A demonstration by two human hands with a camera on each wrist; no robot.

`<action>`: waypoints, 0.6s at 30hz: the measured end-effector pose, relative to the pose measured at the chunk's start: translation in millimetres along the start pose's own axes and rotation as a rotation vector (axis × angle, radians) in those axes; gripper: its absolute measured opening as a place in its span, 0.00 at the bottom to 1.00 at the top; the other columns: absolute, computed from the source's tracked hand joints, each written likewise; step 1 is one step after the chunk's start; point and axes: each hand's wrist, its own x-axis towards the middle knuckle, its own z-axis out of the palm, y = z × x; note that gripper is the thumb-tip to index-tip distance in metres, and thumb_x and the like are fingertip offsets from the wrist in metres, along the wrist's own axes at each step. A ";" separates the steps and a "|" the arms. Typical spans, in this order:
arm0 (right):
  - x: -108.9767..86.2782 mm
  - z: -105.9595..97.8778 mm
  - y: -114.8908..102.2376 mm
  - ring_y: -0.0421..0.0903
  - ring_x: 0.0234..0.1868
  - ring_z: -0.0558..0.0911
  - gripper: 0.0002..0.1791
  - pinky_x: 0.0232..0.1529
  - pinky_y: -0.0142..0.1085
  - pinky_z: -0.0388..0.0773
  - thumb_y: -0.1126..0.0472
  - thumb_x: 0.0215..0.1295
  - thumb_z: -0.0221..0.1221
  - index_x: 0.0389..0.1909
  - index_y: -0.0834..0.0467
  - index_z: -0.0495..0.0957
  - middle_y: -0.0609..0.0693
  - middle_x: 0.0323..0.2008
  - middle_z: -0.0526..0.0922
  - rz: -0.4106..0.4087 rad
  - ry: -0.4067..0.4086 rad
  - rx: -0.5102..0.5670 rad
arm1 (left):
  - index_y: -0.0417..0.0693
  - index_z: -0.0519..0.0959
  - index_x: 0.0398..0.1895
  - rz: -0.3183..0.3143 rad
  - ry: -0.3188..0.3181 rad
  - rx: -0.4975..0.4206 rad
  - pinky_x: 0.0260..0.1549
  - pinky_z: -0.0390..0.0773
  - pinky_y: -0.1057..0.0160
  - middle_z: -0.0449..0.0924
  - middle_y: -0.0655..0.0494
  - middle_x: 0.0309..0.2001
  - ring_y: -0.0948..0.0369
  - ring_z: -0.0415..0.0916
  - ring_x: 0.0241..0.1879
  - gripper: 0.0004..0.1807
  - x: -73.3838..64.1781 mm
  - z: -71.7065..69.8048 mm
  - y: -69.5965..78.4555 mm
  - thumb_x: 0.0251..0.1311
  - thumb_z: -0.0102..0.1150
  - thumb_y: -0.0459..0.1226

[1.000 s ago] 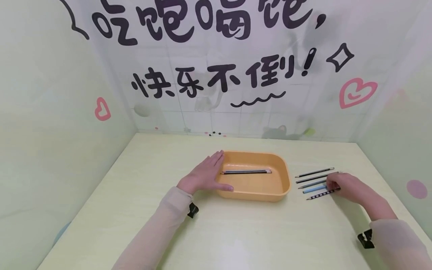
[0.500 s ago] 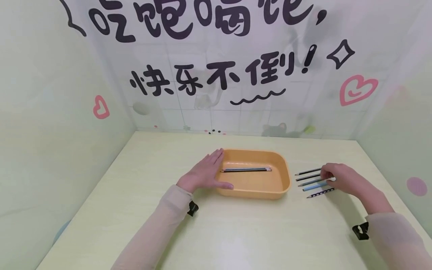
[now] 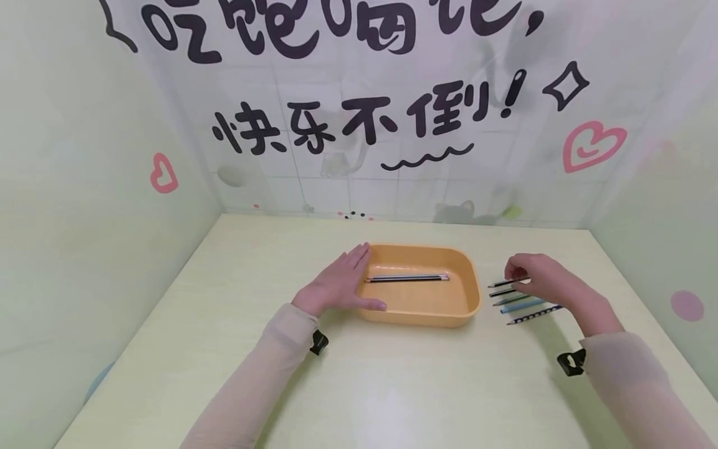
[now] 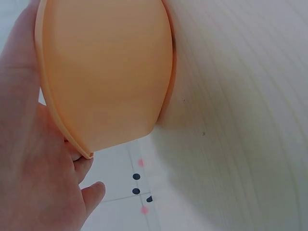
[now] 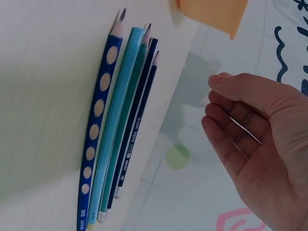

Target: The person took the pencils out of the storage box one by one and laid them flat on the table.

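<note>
My left hand (image 3: 336, 282) rests on the left end of a shallow orange plastic tray (image 3: 417, 318), its fingers straight along the rim and its thumb over the front edge. Dark striped pencils (image 3: 406, 278) lie side by side inside the tray. To its right, my right hand (image 3: 541, 274) is over a row of several pencils. In the right wrist view that hand (image 5: 260, 125) has loosely bent fingers, thumb near index, with nothing seen between them. The row has a dark blue dotted pencil (image 5: 98, 108), a light blue pencil (image 5: 115, 115), a teal one (image 5: 124, 115) and dark ones.
Everything stands on a pale wood-grain table (image 3: 387, 386). Light walls close it in at the back and both sides. The back wall (image 3: 314, 196) carries black lettering and pink hearts. A black clip-like piece (image 3: 572, 363) sits at the right wrist.
My right hand has moved left and away from me across the row, from the dotted pencil's end toward the farthest dark pencil. The left hand has stayed on the tray. The view has tilted slightly.
</note>
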 end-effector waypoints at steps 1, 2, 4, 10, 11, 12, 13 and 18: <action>2.5 -0.5 -3.0 0.44 0.37 0.82 0.06 0.42 0.44 0.84 0.70 0.58 0.66 0.34 0.58 0.79 0.45 0.32 0.82 -0.001 0.000 0.008 | 0.40 0.36 0.80 0.002 0.001 -0.001 0.81 0.39 0.54 0.29 0.48 0.82 0.54 0.30 0.82 0.70 -0.2 -0.3 -0.1 0.50 0.54 0.76; 4.8 -0.9 -6.0 0.45 0.38 0.82 0.06 0.43 0.45 0.84 0.69 0.59 0.65 0.35 0.59 0.80 0.45 0.33 0.82 -0.002 0.001 0.014 | 0.40 0.37 0.80 0.004 0.002 -0.005 0.81 0.39 0.54 0.29 0.48 0.82 0.54 0.31 0.82 0.70 -0.4 -0.5 -0.1 0.50 0.54 0.76; 9.5 -1.9 -12.7 0.46 0.39 0.82 0.05 0.45 0.47 0.85 0.69 0.60 0.65 0.36 0.59 0.80 0.46 0.34 0.82 -0.007 0.008 0.027 | 0.39 0.36 0.80 0.008 0.001 -0.009 0.81 0.39 0.53 0.29 0.47 0.82 0.53 0.31 0.82 0.70 -0.5 -1.1 -0.1 0.51 0.54 0.75; 26.1 -4.3 -33.3 0.48 0.40 0.83 0.06 0.47 0.49 0.85 0.68 0.60 0.66 0.36 0.59 0.80 0.47 0.35 0.83 -0.039 0.032 0.041 | 0.39 0.36 0.80 0.007 -0.002 -0.011 0.81 0.39 0.54 0.29 0.47 0.82 0.53 0.31 0.82 0.69 -0.8 -2.6 0.5 0.51 0.54 0.75; 29.2 -4.4 -36.7 0.49 0.41 0.83 0.06 0.48 0.49 0.85 0.68 0.60 0.67 0.36 0.59 0.80 0.48 0.35 0.83 -0.045 0.033 0.044 | 0.39 0.36 0.80 0.006 -0.004 -0.006 0.81 0.39 0.54 0.29 0.48 0.82 0.53 0.31 0.82 0.69 -0.8 -2.6 0.6 0.51 0.54 0.75; 32.2 -4.6 -40.4 0.49 0.41 0.83 0.06 0.48 0.49 0.85 0.68 0.60 0.67 0.36 0.58 0.80 0.47 0.35 0.83 -0.050 0.031 0.050 | 0.39 0.36 0.80 0.004 -0.004 -0.004 0.81 0.39 0.54 0.29 0.48 0.82 0.53 0.30 0.82 0.69 -0.8 -2.5 0.6 0.51 0.54 0.75; 35.2 -4.2 -43.5 0.49 0.41 0.83 0.06 0.48 0.49 0.85 0.68 0.60 0.66 0.36 0.58 0.80 0.47 0.35 0.83 -0.059 0.029 0.054 | 0.39 0.36 0.80 0.004 -0.004 -0.001 0.81 0.40 0.54 0.29 0.48 0.82 0.53 0.30 0.82 0.69 -0.7 -2.4 0.5 0.51 0.54 0.75; 48.5 -1.7 -56.9 0.49 0.40 0.82 0.05 0.48 0.50 0.84 0.69 0.60 0.65 0.35 0.58 0.80 0.47 0.34 0.83 -0.089 0.020 0.074 | 0.39 0.36 0.80 0.008 0.003 -0.008 0.81 0.40 0.54 0.29 0.48 0.82 0.53 0.31 0.82 0.69 -0.1 -1.1 -0.2 0.51 0.54 0.75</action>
